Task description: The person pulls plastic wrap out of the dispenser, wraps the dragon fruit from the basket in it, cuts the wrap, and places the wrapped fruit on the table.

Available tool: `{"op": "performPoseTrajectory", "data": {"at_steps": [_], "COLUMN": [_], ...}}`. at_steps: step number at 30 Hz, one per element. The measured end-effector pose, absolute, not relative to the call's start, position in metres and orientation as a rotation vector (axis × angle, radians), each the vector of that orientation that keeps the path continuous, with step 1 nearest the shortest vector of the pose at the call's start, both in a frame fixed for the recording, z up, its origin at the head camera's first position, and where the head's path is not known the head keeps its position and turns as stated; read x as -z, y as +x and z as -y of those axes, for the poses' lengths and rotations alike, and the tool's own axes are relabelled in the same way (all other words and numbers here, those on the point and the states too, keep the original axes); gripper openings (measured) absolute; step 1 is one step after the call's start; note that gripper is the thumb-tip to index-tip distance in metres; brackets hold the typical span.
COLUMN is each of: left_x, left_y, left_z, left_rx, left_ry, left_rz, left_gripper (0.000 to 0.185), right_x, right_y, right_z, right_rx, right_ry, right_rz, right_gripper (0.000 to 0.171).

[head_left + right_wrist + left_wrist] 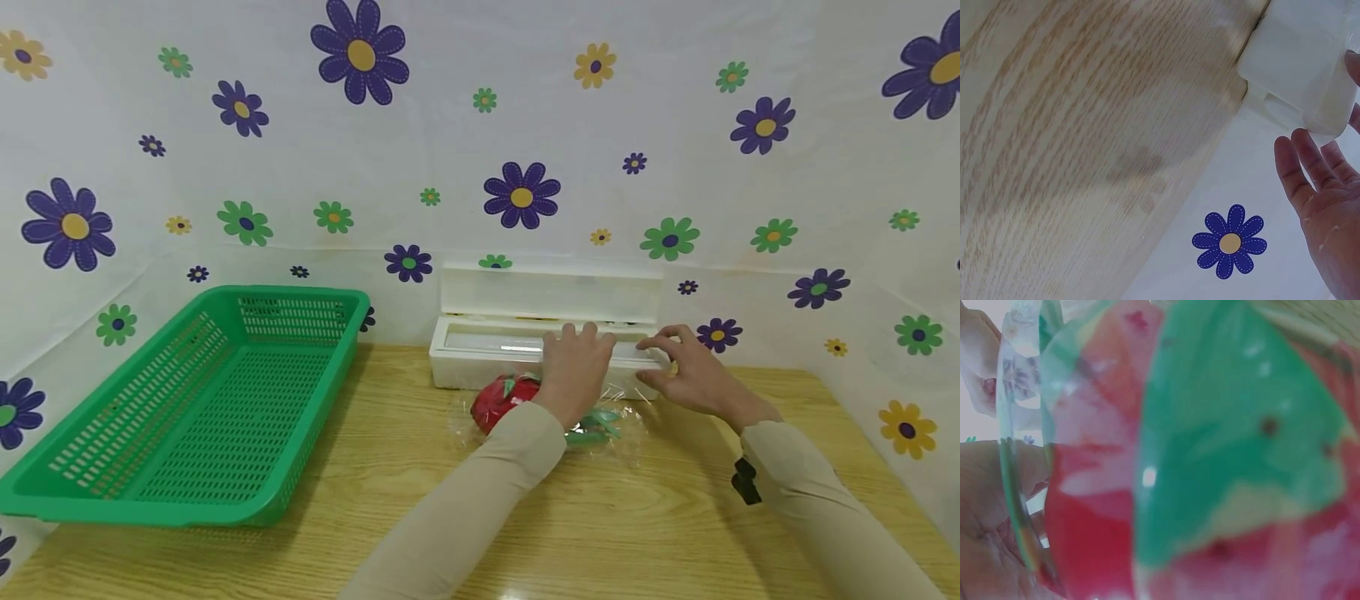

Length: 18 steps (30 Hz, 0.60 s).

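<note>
A long white box [487,367] lies at the back of the table with its lid [551,296] raised. Inside it is a whitish strip with a glossy surface. My left hand [573,371] reaches over the middle of the box; its fingertips are hidden. My right hand [697,375] is at the right end, thumb and forefinger about the front corner, other fingers spread in the right wrist view. In front of the box lies a red artificial flower [498,402] with green leaves in clear wrapping, partly behind my left hand. Its red and green fill the left wrist view.
A green plastic basket [300,425] with perforated sides and floor stands on the left of the wooden table [600,517]. Behind and beside the table hangs a white sheet [450,142] printed with flowers. A small black piece [746,482] shows at my right cuff.
</note>
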State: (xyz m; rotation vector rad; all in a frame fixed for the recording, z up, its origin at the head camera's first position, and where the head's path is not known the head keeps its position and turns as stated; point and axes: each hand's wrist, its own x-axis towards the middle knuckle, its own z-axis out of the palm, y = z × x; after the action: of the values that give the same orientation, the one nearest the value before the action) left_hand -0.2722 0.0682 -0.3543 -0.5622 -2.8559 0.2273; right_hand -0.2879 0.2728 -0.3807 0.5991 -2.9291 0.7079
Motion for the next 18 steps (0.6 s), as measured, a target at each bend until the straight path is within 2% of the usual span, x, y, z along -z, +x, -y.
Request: {"op": "performPoseTrajectory", "data": {"at_steps": [18], "left_x": [0.3530], "left_y": [-0.2730], "left_z": [-0.0643], "left_rx": [-0.246], "left_ry": [-0.569], "left_rz": [2.862], "left_gripper": [0.034], "right_x": [0.3823], "right_y": [-0.2881], "right_z": [-0.2725], "right_rx": [-0.699], "right_ry": [0.596], "right_rz": [2.927], "right_gripper": [0.045]}}
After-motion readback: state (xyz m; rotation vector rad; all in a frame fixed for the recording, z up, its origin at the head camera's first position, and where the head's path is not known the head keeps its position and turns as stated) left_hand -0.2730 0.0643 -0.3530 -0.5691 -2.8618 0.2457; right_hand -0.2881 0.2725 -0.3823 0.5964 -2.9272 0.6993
